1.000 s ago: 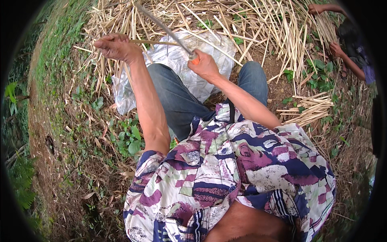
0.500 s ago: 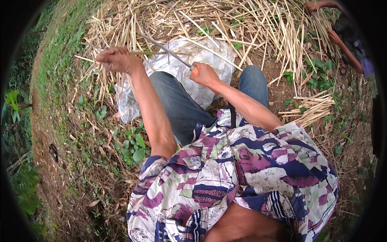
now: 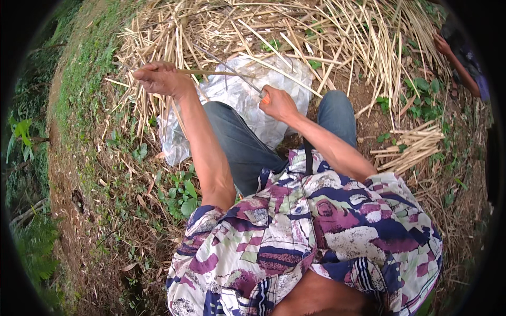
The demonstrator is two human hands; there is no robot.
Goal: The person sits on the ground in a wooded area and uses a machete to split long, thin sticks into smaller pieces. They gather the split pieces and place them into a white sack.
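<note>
My left hand (image 3: 163,80) is closed round one end of a thin brown stick (image 3: 205,72), which points to the right above a clear plastic sheet (image 3: 292,92). In my right hand (image 3: 280,104) is a knife (image 3: 265,98) with an orange handle and a long, narrow blade. The blade runs up and to the left and crosses the stick near its free end. Whether blade and stick touch, I cannot tell. Both hands are in front of my knees, over the sheet's near part.
Many pale split sticks (image 3: 363,47) lie scattered beyond the sheet. A small pile of short sticks (image 3: 411,146) rests to the right of my knee (image 3: 337,116). At the far right a co-worker's arm (image 3: 457,66) reaches in. Leafy plants (image 3: 182,195) grow at my left.
The whole view has shifted slightly down and right. The knife blade appears turned more edge-on and a little lower along the stick. One of the co-worker's hands has gone from view.
</note>
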